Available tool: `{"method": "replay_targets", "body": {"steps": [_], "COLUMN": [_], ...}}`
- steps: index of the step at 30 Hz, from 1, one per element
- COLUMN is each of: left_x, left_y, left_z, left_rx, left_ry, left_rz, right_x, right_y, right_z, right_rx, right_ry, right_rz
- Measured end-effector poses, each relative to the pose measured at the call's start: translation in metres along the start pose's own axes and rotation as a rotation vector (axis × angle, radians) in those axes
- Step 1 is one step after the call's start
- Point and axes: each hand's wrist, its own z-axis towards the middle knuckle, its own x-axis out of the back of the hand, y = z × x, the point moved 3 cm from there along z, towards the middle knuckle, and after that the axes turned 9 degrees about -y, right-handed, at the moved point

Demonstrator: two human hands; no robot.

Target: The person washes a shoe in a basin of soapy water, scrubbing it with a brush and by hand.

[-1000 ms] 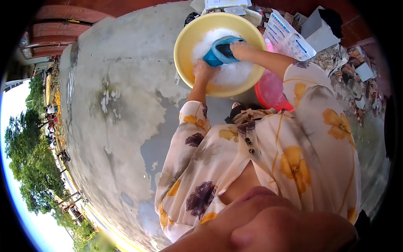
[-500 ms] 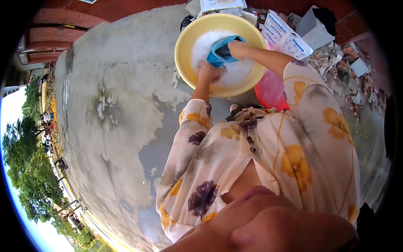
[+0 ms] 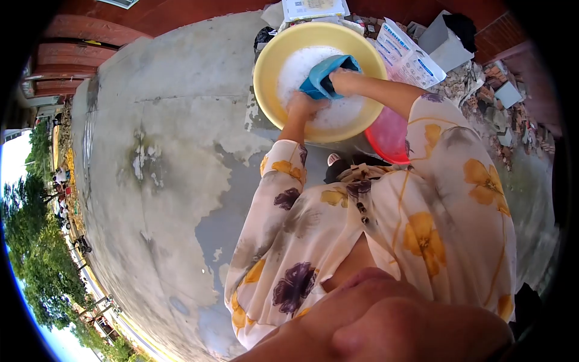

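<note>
A large yellow basin (image 3: pixel 268 90) holds white suds, with a blue item (image 3: pixel 324 77) above them that has an open, hollow end; whether it is cloth or something stiffer is unclear. My right hand (image 3: pixel 345 82) grips the item's right side at the opening, fingers partly inside it. At the item's lower left, my left hand (image 3: pixel 306 105) is closed against its edge, with the fingertips hidden by suds and the item.
A red-rimmed pink basin (image 3: pixel 389 134) sits right of the yellow one. Behind are a printed white sack (image 3: pixel 405 54), a white box (image 3: pixel 445 45), a black bag (image 3: pixel 263 37) and brick rubble (image 3: pixel 497 108). Grey concrete floor (image 3: pixel 163 151) spreads left.
The blue item has turned and its hollow end now faces up and right. My left hand has shifted slightly right along its lower edge. The whole view has shifted a little.
</note>
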Motion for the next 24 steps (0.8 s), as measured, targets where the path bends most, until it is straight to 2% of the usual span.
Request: {"method": "replay_targets", "body": {"steps": [1,2,4,7,9,10,12,13,16,17,20,22,23,24], "left_x": [-0.001,0.002,0.003,0.000,-0.008,-0.006,-0.004,-0.005,-0.003,0.001,-0.001,0.002,0.005,0.005], "left_y": [0.002,0.006,0.007,0.008,-0.010,-0.014,-0.014,-0.010,-0.003,0.004,0.011,0.027,0.036,0.041], "left_z": [-0.010,-0.021,-0.028,-0.015,0.009,0.012,0.014,0.008,-0.003,-0.015,-0.029,-0.040,-0.037,-0.036], "left_rx": [0.005,0.016,0.028,0.079,0.070,0.070,0.069,0.056,0.087,0.093,0.078,-0.251,-0.290,-0.301], "left_ry": [-0.007,0.019,0.057,0.092,0.235,0.231,0.066,0.211,0.143,0.144,0.082,0.553,0.451,0.446], "left_rz": [-0.003,0.010,0.009,0.042,0.091,0.096,0.069,0.124,0.184,0.184,0.333,0.479,0.475,0.481], "right_x": [-0.003,-0.009,0.013,0.010,-0.011,-0.012,-0.007,-0.002,0.012,0.013,0.012,0.011,0.009,0.005], "right_y": [-0.002,0.013,0.027,0.008,0.004,0.007,0.011,0.015,0.017,0.015,0.015,0.018,0.020,0.021], "right_z": [-0.005,0.010,0.015,0.009,0.018,0.014,0.005,-0.001,-0.012,-0.017,-0.020,-0.023,-0.021,-0.021], "right_rx": [0.027,0.007,-0.118,-0.116,-0.104,-0.107,-0.051,-0.096,-0.118,-0.165,-0.174,-0.168,-0.199,-0.230], "right_ry": [-0.043,0.023,-0.001,0.052,0.083,0.082,-0.070,-0.076,-0.044,0.064,0.060,0.068,0.073,0.074], "right_rz": [0.002,0.018,-0.070,-0.038,0.029,0.034,0.090,0.140,0.081,0.113,0.055,0.079,0.103,0.132]}}
